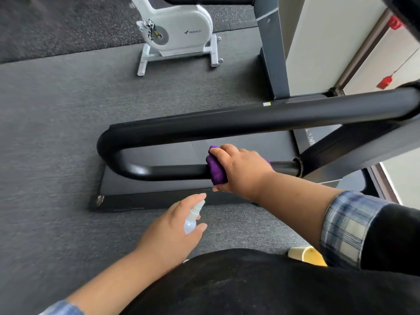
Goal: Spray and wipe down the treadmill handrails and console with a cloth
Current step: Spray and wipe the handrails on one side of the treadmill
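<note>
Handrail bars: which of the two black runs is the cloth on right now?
The lower, nearer bar: the right hand wraps the purple cloth round it. The thicker upper bar is untouched.

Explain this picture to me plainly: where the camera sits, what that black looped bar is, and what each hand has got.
The camera is worn on a person's head and looks down, so you see their own arms from above. The black looped bar is a treadmill handrail, with the treadmill deck below it on a grey gym floor. The right hand grips a purple cloth wrapped around the lower part of the rail, to wipe it. The left hand holds a small clear spray bottle, nozzle pointing toward the rail. The white machine behind is an exercise bike.
</note>
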Action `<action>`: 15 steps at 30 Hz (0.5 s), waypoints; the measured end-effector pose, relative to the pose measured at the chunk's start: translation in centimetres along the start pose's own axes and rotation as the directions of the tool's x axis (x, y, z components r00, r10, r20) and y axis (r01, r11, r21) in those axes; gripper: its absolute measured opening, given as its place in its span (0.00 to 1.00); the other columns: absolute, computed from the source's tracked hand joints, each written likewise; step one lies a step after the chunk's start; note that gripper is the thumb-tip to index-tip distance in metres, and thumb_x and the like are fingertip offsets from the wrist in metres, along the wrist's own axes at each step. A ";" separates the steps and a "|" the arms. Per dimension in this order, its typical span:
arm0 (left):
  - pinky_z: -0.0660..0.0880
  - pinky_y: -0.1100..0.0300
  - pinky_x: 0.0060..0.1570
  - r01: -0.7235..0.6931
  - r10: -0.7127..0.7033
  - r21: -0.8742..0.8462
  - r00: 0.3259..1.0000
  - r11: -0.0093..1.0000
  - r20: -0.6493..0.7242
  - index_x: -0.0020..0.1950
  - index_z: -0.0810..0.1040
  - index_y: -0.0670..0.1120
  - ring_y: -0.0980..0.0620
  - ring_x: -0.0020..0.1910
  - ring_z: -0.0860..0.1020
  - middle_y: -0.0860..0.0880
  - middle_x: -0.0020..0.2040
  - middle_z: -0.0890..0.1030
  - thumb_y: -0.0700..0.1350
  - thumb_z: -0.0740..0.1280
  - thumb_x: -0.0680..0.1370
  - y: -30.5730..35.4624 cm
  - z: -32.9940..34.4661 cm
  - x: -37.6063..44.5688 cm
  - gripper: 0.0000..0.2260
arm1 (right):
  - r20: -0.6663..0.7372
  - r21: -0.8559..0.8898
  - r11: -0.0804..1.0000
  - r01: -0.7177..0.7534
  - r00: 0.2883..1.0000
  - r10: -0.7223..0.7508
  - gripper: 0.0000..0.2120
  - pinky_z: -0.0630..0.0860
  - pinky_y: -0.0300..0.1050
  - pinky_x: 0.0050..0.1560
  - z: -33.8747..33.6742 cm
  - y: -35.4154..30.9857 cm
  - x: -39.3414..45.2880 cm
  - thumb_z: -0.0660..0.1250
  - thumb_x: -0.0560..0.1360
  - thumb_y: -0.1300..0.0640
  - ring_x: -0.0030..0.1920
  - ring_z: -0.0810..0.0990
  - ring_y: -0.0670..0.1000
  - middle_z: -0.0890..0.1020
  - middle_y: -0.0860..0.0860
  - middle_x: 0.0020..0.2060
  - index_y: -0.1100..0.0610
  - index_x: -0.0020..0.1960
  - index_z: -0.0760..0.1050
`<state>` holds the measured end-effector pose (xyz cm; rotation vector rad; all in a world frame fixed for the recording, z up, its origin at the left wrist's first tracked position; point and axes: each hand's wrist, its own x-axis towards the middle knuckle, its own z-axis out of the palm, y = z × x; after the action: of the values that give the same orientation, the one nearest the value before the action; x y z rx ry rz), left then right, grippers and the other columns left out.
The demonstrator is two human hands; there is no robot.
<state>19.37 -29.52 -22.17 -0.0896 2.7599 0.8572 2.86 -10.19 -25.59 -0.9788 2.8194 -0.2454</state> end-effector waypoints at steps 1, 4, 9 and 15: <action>0.68 0.67 0.52 0.004 -0.004 -0.001 1.000 1.000 0.005 0.62 0.53 0.84 0.71 0.55 0.71 0.71 0.53 0.73 0.55 0.70 0.75 -0.6 -0.3 -0.1 0.33 | -0.011 -0.003 1.000 0.012 1.000 -0.012 0.49 0.79 0.55 0.52 0.1 -1.1 0.6 0.70 0.66 0.27 0.56 0.80 0.59 0.71 0.52 0.69 0.50 0.77 0.55; 0.66 0.71 0.51 -0.001 0.001 -0.011 1.000 1.000 0.004 0.62 0.53 0.84 0.73 0.56 0.70 0.70 0.54 0.73 0.54 0.71 0.75 -2.6 -1.2 -0.7 0.34 | -0.041 -0.003 0.999 0.055 0.998 -0.055 0.47 0.79 0.55 0.50 0.3 -4.2 2.5 0.69 0.67 0.28 0.54 0.80 0.60 0.72 0.53 0.68 0.50 0.76 0.56; 0.65 0.71 0.52 0.024 -0.024 -0.005 1.000 1.000 0.010 0.61 0.51 0.85 0.76 0.55 0.67 0.71 0.54 0.71 0.54 0.70 0.76 -5.8 -3.1 -1.9 0.34 | -0.085 0.089 0.990 0.113 0.991 -0.105 0.46 0.79 0.57 0.52 0.5 -9.7 5.7 0.68 0.68 0.28 0.56 0.80 0.60 0.71 0.52 0.70 0.50 0.77 0.57; 0.60 0.84 0.50 -0.018 0.017 0.014 1.000 1.000 0.024 0.61 0.51 0.86 0.80 0.55 0.66 0.71 0.55 0.71 0.53 0.72 0.75 -7.4 -4.3 -2.0 0.36 | -0.151 0.234 0.963 0.131 0.984 -0.097 0.43 0.78 0.56 0.55 0.3 -13.5 7.1 0.69 0.69 0.30 0.59 0.79 0.58 0.69 0.50 0.72 0.44 0.77 0.58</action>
<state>21.32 -38.05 -22.34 -0.0522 2.7477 0.8376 5.55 -25.11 -23.81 -1.1067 2.7654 -0.6808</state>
